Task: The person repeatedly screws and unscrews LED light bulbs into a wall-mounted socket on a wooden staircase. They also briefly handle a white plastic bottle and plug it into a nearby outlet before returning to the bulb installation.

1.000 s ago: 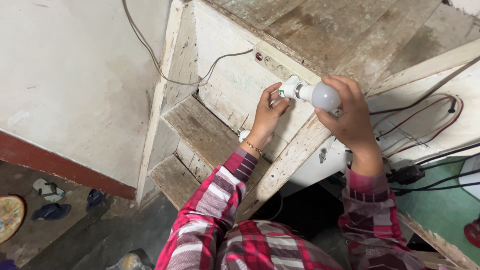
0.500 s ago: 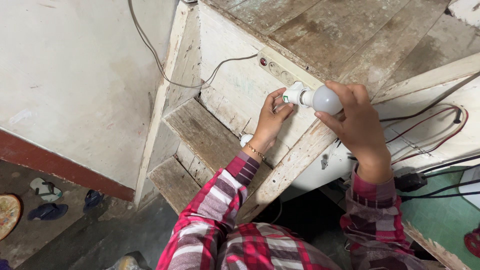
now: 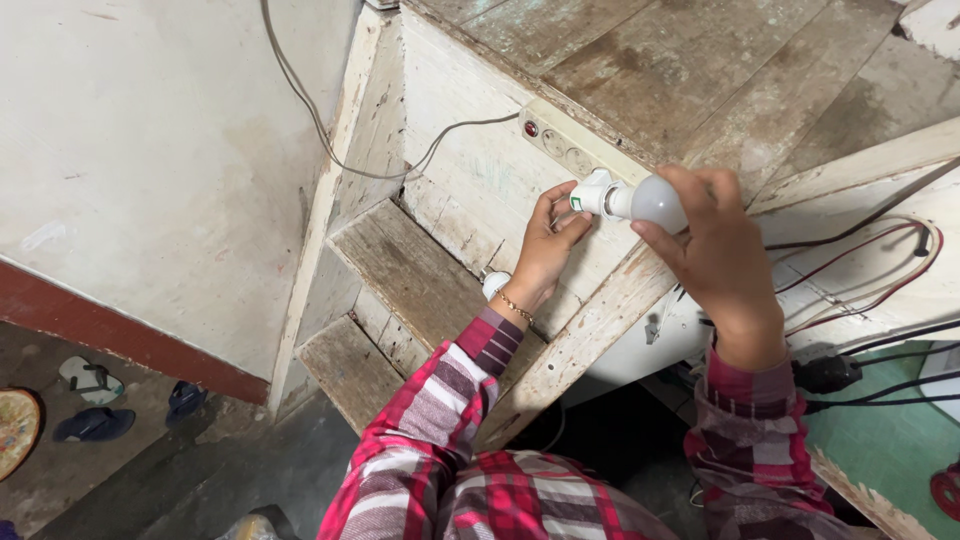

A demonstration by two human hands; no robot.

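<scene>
A worn wooden staircase (image 3: 400, 270) fills the middle of the frame, its pale risers climbing toward the upper right, with a plastered wall (image 3: 150, 150) taking the whole left side and a grey cable (image 3: 330, 140) trailing down it to the stairs. At the lower left, on the floor, lie a few sandals (image 3: 92, 402). A tangle of red and black wires (image 3: 860, 290) hangs at the right edge.

The person, in red plaid sleeves, reaches up from the bottom of the frame. A cream switch board (image 3: 560, 148) with a red indicator sits on the riser just above the hands.

The right hand (image 3: 715, 255) is curled over the white bulb (image 3: 655, 200), fingers wrapped across its round glass end. The left hand (image 3: 548, 240) pinches the white lamp holder (image 3: 592, 194) between thumb and fingertips at the bulb's neck.

The bulb lies nearly level, upper centre of the frame, its long axis running left to right: holder end toward the left hand, glass dome inside the right palm. Both hands touch the assembly; the right one covers more of it.
</scene>
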